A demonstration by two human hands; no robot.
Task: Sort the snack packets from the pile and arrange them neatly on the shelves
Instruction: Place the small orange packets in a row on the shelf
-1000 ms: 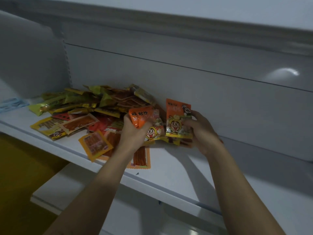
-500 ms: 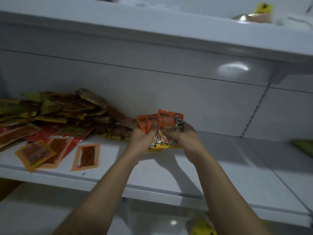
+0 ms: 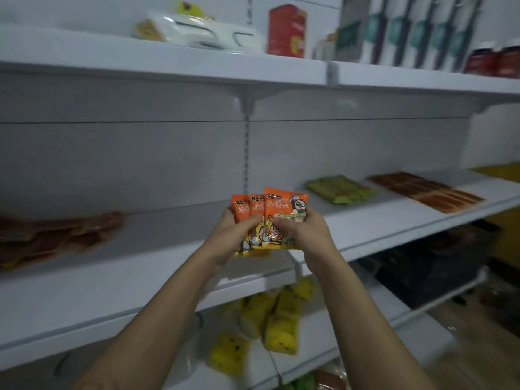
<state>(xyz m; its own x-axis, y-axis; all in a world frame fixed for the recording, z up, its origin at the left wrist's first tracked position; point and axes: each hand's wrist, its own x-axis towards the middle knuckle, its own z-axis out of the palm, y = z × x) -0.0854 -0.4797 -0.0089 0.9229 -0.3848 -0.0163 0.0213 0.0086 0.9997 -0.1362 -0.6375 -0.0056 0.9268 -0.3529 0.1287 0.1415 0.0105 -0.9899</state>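
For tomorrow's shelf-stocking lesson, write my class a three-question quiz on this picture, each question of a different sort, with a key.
1. True or false: the left hand and the right hand together hold the fanned orange packets.
2. Where do the green packets lie? A. on the top shelf; B. on the middle shelf, right of the hands; C. on the floor.
3. Fill in: the lower packets, one shelf beneath the hands, are coloured ____.
Key: 1 true; 2 B; 3 yellow.
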